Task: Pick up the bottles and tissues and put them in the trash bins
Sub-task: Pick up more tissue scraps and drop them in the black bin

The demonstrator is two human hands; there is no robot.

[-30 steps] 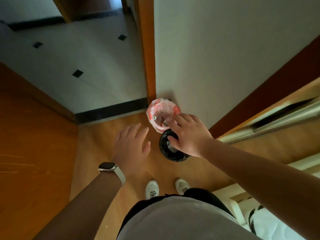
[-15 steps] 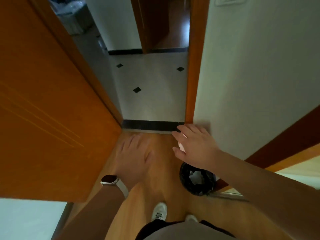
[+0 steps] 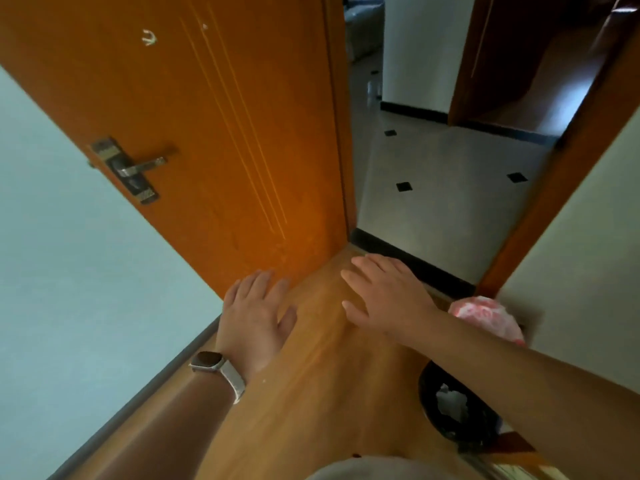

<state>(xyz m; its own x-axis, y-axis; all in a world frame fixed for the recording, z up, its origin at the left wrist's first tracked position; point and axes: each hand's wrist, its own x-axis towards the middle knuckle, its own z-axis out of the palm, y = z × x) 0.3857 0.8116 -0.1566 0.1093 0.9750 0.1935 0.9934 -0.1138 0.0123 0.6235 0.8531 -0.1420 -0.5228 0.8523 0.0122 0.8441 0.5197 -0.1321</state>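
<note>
Head view: left hand (image 3: pixel 256 313) and right hand (image 3: pixel 384 296) hover palm-down over the wooden floor (image 3: pixel 329 393) with fingers straight and spread, holding nothing. The black trash bin (image 3: pixel 467 431) sits under the right forearm, with a crumpled tissue (image 3: pixel 452 405) inside. Just beyond the black bin is a pink-and-white bagged bin (image 3: pixel 485 317), and well left of it an orange door (image 3: pixel 207 133).

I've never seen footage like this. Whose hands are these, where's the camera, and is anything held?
No machine here: a person wears one camera on the head, looking down, so this picture shows their arms. The left hand, with a watch on its wrist, and the right hand are spread open, holding nothing. Below is a wooden floor by an open orange door. Under the right forearm sits a black trash bin with a crumpled tissue inside, beside a pink-and-white bag.
</note>
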